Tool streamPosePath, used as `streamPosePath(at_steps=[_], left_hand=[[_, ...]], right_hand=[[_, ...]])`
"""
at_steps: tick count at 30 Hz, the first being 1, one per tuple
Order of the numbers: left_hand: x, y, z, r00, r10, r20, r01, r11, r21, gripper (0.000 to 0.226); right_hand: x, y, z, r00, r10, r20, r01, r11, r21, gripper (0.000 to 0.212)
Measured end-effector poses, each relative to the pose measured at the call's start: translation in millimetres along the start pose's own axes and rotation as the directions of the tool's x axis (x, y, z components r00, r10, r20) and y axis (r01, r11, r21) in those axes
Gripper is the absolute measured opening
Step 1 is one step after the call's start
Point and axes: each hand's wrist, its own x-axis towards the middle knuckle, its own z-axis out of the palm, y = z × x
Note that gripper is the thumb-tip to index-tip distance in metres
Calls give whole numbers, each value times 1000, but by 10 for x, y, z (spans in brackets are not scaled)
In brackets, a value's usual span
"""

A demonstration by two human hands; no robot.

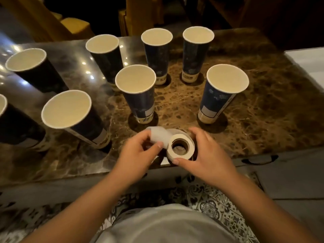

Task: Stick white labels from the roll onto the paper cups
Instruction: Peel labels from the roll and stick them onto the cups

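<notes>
1. The label roll (180,147) sits at the lower centre of the frame, at the near edge of the marble table (263,102), with its cardboard core facing up toward the camera.
2. The right hand (205,155) grips the roll from the right: its thumb lies against the roll's near rim and its fingers curl round the far side.
3. The left hand (138,153) is just left of the roll and pinches the loose white strip of labels (158,135) between thumb and fingers; the strip arches up and over from the roll's far left side.
4. The strip is blurred, so single labels on it cannot be told apart.
5. Eight paper cups stand upright and open-mouthed on the table beyond the hands, all dark blue outside and cream inside.
6. The nearest centre cup (138,92) stands just above the hands; the right cup (220,93) is at the middle right, and both show a pale rectangular patch low on the wall.
7. Two rear cups (157,55) (196,53) stand side by side at the upper centre.
8. Another cup (105,55) is at the upper left of centre, and the left-front cup (75,118) leans in the wide-angle view at the left.
9. Two more cups (33,69) (15,123) stand at the far left edge, the lower one cut by the frame.
10. A patterned rug (210,204) shows below the table, at the bottom of the frame.
</notes>
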Motion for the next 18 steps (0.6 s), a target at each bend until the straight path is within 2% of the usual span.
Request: streamPosePath(at_steps=[1, 3, 6, 9, 11, 15, 18], left_hand=[[-42, 14, 10, 997, -69, -33, 65, 992, -110, 14], [-123, 10, 32, 985, -154, -82, 134, 968, -211, 14], [-214, -5, 51, 970, -213, -116, 173, 942, -286, 16], [-253, 17, 33, 962, -229, -150, 175, 935, -310, 12], [-265, 49, 13, 964, -217, -154, 162, 939, -304, 13], [-293, 124, 23, 973, -176, -151, 135, 960, -246, 12], [-285, 160, 34, 976, -163, -142, 128, 966, -227, 11]], right_hand=[[0, 31, 10, 998, -61, -1, 61, 998, -14, 81], [-12, 88, 11, 981, -193, 11, 193, 979, -71, 77], [-12, 169, -23, 951, -301, 71, 309, 932, -191, 72], [31, 242, -28, 924, -363, 122, 382, 890, -249, 52], [62, 265, -32, 916, -383, 122, 402, 887, -227, 44], [43, 250, -76, 918, -384, 96, 395, 902, -172, 56], [-16, 125, -119, 918, -382, -102, 388, 920, 48, 48]])
